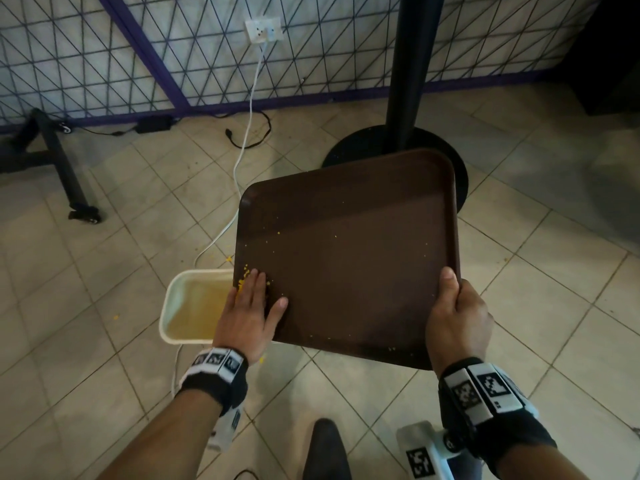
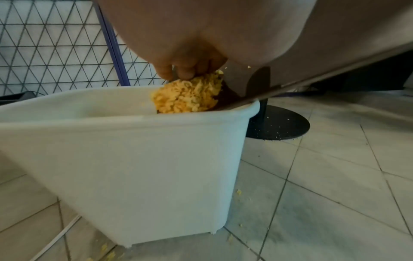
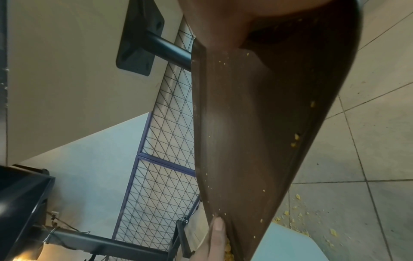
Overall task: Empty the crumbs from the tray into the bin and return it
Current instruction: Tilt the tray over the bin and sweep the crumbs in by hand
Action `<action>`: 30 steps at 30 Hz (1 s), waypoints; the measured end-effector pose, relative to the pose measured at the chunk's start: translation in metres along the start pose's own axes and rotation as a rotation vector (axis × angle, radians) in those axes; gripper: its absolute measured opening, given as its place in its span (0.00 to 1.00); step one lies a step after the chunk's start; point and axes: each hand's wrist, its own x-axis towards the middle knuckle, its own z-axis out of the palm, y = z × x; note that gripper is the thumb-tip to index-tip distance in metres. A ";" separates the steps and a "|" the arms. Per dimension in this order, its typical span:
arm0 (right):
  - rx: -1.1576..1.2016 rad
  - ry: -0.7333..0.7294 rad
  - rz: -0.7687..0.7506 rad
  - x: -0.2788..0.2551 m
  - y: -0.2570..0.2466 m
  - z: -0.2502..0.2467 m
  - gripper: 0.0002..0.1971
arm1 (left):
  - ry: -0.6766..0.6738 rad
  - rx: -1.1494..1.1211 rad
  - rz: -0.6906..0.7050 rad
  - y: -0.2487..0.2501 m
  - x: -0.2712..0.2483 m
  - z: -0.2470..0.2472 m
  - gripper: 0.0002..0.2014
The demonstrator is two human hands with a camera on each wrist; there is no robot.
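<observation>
A brown tray is held tilted, its lower left corner over a cream bin on the floor. My right hand grips the tray's near right rim, thumb on top. My left hand lies flat on the tray's lower left corner, fingers straight, against a heap of yellow crumbs. In the left wrist view the fingers press the crumbs over the tray edge above the bin's rim. The right wrist view shows the tray edge-on with scattered crumbs.
A black table post on a round base stands just behind the tray. A white cable runs from a wall socket past the bin. Crumbs lie on the tiled floor. A wheeled black stand is at left.
</observation>
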 end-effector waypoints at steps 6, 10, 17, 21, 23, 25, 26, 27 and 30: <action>0.006 -0.005 0.007 0.000 0.000 0.001 0.24 | 0.148 -0.032 0.033 0.007 0.017 -0.026 0.38; 0.005 -0.005 -0.004 -0.001 0.000 0.001 0.23 | 0.210 -0.107 0.074 0.043 0.069 -0.058 0.37; 0.022 -0.005 -0.017 0.000 -0.002 0.001 0.22 | 0.075 -0.084 0.014 0.037 0.041 -0.026 0.40; 0.010 0.002 -0.033 0.000 -0.002 0.000 0.23 | -0.004 0.013 -0.002 0.007 -0.010 0.000 0.42; 0.014 0.003 -0.030 -0.001 -0.003 0.000 0.24 | 0.019 0.021 0.001 -0.001 -0.013 -0.005 0.42; 0.019 0.007 -0.026 -0.001 -0.004 0.000 0.24 | 0.085 -0.002 -0.001 -0.002 0.002 -0.017 0.41; 0.020 0.009 -0.027 -0.001 -0.004 0.000 0.24 | 0.114 -0.017 -0.009 -0.002 0.015 -0.024 0.41; 0.021 0.008 -0.026 -0.001 -0.004 0.001 0.24 | 0.129 -0.029 -0.020 -0.001 0.029 -0.030 0.40; 0.027 0.005 -0.027 -0.001 -0.004 0.001 0.23 | 0.103 -0.037 -0.069 -0.001 0.066 -0.044 0.43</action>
